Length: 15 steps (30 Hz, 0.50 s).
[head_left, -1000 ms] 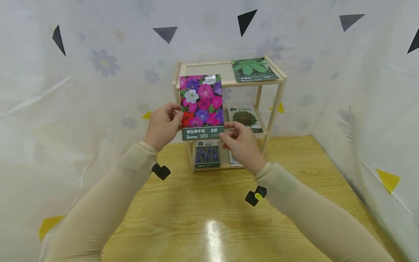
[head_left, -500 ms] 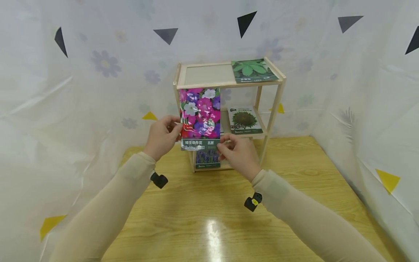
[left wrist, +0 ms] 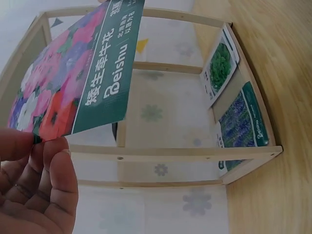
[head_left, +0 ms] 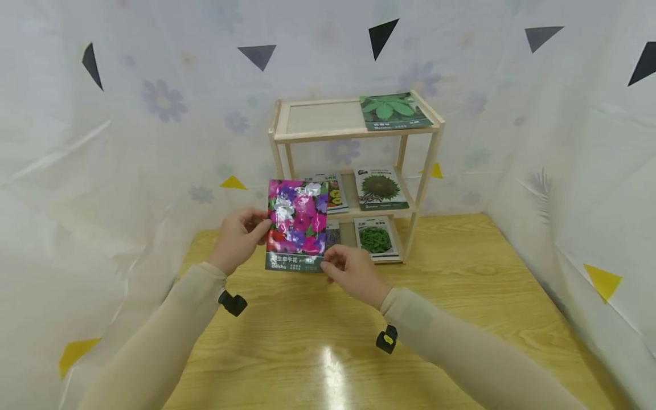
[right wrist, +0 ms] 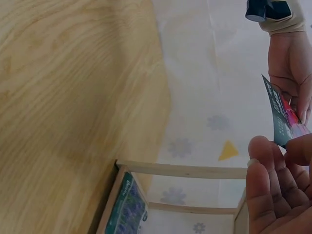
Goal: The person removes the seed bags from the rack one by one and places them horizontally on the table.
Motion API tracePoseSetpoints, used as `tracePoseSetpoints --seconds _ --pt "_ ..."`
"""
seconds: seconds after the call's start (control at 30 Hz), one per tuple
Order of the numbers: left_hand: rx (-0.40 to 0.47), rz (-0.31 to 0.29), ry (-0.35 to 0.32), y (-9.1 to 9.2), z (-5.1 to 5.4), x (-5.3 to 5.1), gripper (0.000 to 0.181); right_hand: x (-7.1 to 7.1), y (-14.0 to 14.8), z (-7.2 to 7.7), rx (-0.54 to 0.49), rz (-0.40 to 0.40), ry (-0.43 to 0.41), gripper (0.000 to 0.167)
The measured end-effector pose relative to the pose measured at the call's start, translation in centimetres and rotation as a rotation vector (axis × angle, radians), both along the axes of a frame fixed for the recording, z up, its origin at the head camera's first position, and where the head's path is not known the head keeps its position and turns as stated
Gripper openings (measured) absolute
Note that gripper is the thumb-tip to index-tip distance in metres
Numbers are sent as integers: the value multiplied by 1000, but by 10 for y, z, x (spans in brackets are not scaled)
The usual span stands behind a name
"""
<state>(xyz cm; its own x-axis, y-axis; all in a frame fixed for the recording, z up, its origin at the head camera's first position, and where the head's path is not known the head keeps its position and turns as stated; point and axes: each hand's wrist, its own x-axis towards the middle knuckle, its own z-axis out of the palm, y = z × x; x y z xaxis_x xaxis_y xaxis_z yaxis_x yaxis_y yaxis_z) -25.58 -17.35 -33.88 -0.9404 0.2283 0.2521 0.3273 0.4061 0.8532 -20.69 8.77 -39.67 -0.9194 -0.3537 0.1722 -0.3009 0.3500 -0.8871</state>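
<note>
The left grip [head_left: 236, 242] and right grip [head_left: 357, 274] pinch the flower packet [head_left: 297, 228] between them; it looks light and slippery, best held by its edges.

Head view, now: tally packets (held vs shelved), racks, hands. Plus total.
Held packet: 1
Shelved packets: 5 (1 top packet; 2 middle packets; 2 bottom packets; the left middle and left bottom ones partly hidden)
Rack: 1
Hands: 2 (left hand, right hand)
Total: 9
</note>
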Motion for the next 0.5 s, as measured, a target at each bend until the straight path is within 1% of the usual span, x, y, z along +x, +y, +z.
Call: tracePoseSetpoints --seconds 0.1,0.23,0.33,0.4,0.5 --pt "-16 4 -51 -9 -15 2 21 3 -7 -13 -3 15 -24 14" --pt "-33 42 -136 -20 -36 8 24 8 -18 -32 14 7 -61 33" --pt "-36 62 -177 -28 -52 13 27 11 -27 -46 51 -9 -60 42" --pt "-36 71 -195 -33 -64 15 27 13 -34 -55 81 -24 -37 49" --pt "-26 82 -243 -38 -82 18 27 15 -41 -66 101 -35 -32 63"
